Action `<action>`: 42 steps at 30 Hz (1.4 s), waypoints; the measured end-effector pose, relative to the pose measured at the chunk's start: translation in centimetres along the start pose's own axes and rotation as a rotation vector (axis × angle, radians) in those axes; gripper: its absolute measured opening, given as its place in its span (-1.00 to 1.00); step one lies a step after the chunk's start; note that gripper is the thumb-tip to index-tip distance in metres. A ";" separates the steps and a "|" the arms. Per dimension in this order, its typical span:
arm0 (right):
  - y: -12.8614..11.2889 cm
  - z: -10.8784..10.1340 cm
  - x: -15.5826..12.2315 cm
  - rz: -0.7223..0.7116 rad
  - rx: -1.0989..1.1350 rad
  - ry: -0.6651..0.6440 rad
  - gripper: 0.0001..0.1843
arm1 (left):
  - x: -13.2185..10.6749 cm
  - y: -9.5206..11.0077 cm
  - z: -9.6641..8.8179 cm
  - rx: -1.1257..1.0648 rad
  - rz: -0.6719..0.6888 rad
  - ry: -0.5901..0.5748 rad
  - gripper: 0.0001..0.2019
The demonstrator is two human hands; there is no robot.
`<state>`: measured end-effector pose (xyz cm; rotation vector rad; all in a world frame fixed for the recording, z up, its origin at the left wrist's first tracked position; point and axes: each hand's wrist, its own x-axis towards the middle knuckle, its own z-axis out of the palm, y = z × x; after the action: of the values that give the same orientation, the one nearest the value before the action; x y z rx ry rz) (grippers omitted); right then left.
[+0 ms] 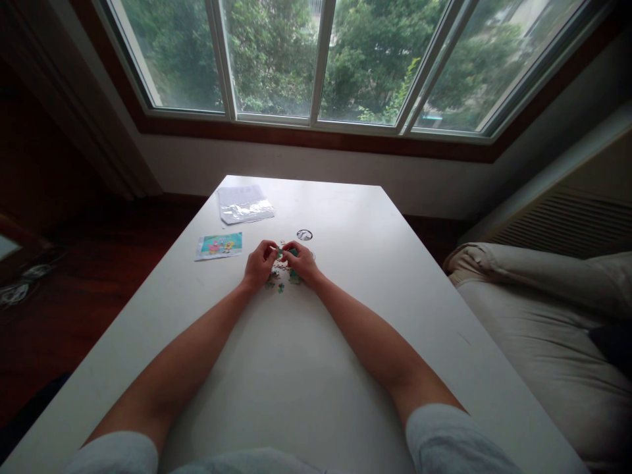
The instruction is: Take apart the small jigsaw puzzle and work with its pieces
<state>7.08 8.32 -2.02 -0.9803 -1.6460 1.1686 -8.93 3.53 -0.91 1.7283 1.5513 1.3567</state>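
My left hand [259, 264] and my right hand [301, 263] are close together above the middle of the white table [306, 375]. Both are closed, with the fingertips pinched around small green jigsaw puzzle pieces [279, 254], which the fingers partly cover. Loose puzzle pieces [281, 288] lie in a small heap just below and between the hands. Left of my left hand rests a picture card [220, 245] with a bright turquoise cartoon scene. Behind my right hand is a small round item [305, 234] with a dark rim.
A clear plastic bag with white sheets [244, 203] lies near the table's far left corner. Beyond the table stands a wall with a wide window [316, 66]. A beige cushioned seat [533, 342] is along the right side. Cables [24, 283] lie on the floor at left.
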 end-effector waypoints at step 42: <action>-1.6 0.2 -0.6 -0.042 0.451 0.033 -0.69 | 0.0 0.2 0.2 0.316 0.165 -0.111 -0.87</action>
<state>6.94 7.28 -0.60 -0.6685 -1.2885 1.4062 -8.64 3.52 -0.81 2.1241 1.6612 1.1114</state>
